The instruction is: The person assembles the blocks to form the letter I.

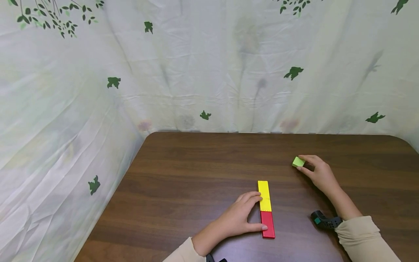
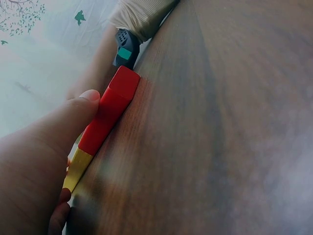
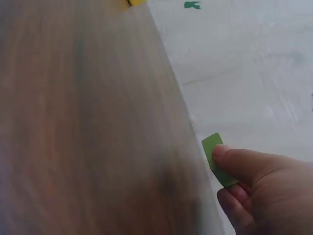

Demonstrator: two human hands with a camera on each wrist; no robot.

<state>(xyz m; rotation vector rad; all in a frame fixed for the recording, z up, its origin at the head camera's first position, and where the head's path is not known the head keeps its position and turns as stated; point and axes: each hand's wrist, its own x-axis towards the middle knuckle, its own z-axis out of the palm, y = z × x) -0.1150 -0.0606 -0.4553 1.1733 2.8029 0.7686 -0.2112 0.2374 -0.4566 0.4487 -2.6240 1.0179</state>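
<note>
My right hand [image 1: 322, 176] pinches a small light-green block [image 1: 298, 162] between thumb and fingers, at the right of the table's far half. The right wrist view shows the thumb pressed on the green block [image 3: 211, 147]. A yellow block [image 1: 264, 195] and a red block [image 1: 268, 225] lie end to end in a line on the table, yellow at the far end. Beside them, my left hand [image 1: 237, 216] rests its fingertips against the yellow one's left side. Its thumb touches the red block [image 2: 110, 112], as the left wrist view also shows.
The brown wooden table [image 1: 183, 171] has rounded far corners. Behind it and to the left hangs a white cloth [image 1: 209, 72] printed with green leaves. A black wrist device [image 1: 325, 220] sits on the right wrist, close to the tabletop.
</note>
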